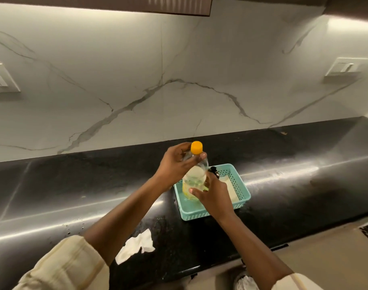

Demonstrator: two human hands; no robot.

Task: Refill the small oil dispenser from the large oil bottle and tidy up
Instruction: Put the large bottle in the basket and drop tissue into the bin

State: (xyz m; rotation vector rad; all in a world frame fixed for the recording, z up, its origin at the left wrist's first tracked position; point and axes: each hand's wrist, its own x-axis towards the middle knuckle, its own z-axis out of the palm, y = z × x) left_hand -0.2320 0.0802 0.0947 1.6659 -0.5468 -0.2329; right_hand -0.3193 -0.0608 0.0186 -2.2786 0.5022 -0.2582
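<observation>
One oil bottle [195, 176], left fingers [196, 158] round neck, right fingers [195, 191] lower

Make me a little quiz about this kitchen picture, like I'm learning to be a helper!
1. True or false: the orange cap is on the bottle.
2. What lies on the black counter near the left sleeve? A) a spoon B) a crumpled tissue C) a sponge
3. Fill in the blank: the left hand grips the bottle near its top, and the right hand holds it lower down, by the blue-green ____.

Key: 1 true; 2 B; 3 basket.
</observation>
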